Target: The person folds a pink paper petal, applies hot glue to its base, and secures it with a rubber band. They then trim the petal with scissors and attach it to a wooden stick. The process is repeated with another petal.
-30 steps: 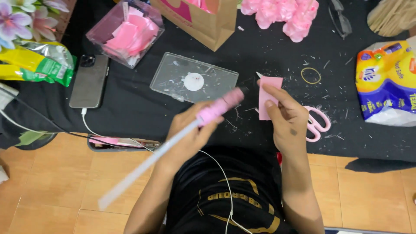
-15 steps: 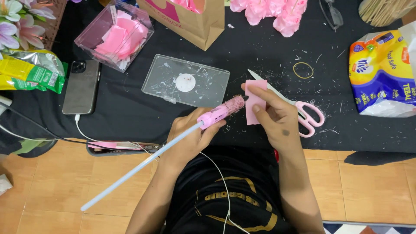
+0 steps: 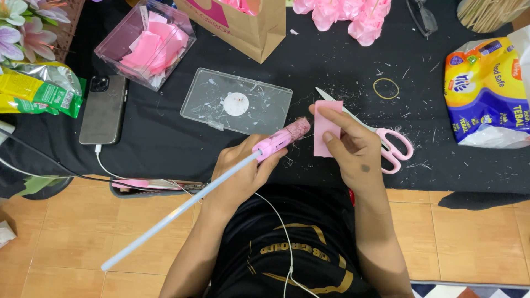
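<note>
Above a black-covered table (image 3: 165, 149), a person's left hand (image 3: 237, 176) is closed around a pink glue gun (image 3: 281, 139), its long pale glue stick (image 3: 176, 212) running down toward the near left over the wooden floor. Just to the right, the right hand (image 3: 353, 146) pinches a small pink paper rectangle (image 3: 326, 138) between thumb and fingers, the gun's tip almost touching the paper's left edge. Pink-handled scissors (image 3: 386, 143) lie on the cloth directly behind that hand, partly hidden by it. Farther back sits a clear plastic lid (image 3: 237, 102) flecked with dried glue, and to its far left a clear box of pink paper scraps (image 3: 146, 44). A dark phone (image 3: 103, 110) rests at the left, a white cable (image 3: 107, 168) leading from it. A rubber band (image 3: 386, 88) lies to the right, near a blue-and-yellow tissue pack (image 3: 486, 91). Pink flowers (image 3: 348, 14) and a brown paper bag (image 3: 243, 25) line the far edge.
</note>
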